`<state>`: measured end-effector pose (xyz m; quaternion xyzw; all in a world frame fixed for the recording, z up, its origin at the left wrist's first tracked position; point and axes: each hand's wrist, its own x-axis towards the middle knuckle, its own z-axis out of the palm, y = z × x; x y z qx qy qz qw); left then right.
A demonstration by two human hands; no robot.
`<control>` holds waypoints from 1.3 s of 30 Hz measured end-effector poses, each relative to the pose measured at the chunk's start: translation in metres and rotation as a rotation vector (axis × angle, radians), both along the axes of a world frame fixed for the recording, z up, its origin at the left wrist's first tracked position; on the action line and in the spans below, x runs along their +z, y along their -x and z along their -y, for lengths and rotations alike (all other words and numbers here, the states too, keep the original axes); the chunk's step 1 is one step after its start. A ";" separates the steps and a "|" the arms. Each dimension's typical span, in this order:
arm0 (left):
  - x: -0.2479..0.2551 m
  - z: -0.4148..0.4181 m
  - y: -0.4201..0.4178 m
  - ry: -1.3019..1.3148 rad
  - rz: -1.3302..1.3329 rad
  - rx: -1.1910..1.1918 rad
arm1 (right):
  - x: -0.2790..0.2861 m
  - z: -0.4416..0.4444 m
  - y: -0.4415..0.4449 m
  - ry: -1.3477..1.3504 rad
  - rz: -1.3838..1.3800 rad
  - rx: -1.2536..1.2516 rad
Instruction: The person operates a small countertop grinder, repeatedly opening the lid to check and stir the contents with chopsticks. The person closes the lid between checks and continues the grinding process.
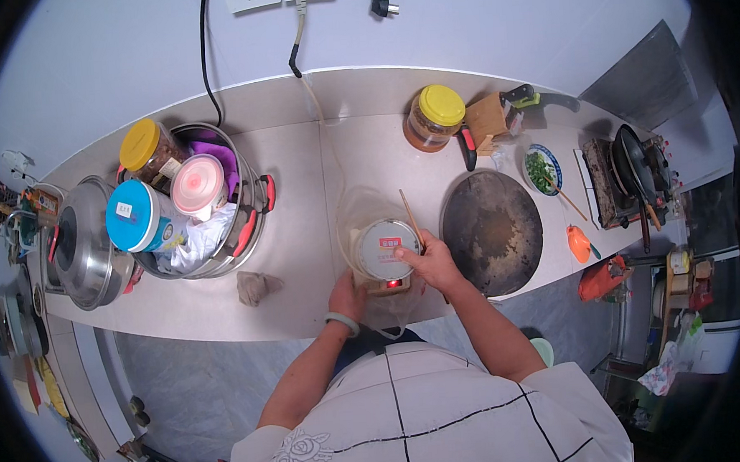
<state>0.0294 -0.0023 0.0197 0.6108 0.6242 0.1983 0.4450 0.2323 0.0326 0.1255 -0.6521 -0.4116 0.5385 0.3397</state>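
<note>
A round container with a silvery-grey printed lid [382, 260] is in front of me, over a small appliance with a lit red light [393, 284]. Clear plastic film [390, 308] lies around them. My right hand [433, 264] grips the container's right side, its thumb on the lid. A thin wooden stick, probably a chopstick [408, 210], passes by its fingers. My left hand [348, 297] presses against the lower left side of the appliance; its fingertips are hidden. Right of my hands, a round dark-stained board [492, 232] lies flat on the counter [292, 185].
On the left stands a large steel pot [263, 227] piled with tubs, near a lidded steel pan [88, 246]. A crumpled brown cloth [259, 288] lies by the front edge. Rightward are a yellow-lidded jar [434, 118], knife block [486, 119], bowl of chopped greens [541, 168] and gas stove [606, 184].
</note>
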 end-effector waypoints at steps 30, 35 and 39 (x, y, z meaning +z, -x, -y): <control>0.013 -0.007 0.001 0.088 -0.013 -0.014 | -0.002 0.001 -0.001 -0.002 -0.004 -0.025; 0.011 -0.005 0.002 0.066 0.004 -0.004 | 0.000 0.001 0.000 -0.008 0.018 -0.022; 0.014 -0.005 0.002 0.074 0.003 -0.011 | 0.001 0.002 0.000 0.000 0.014 -0.026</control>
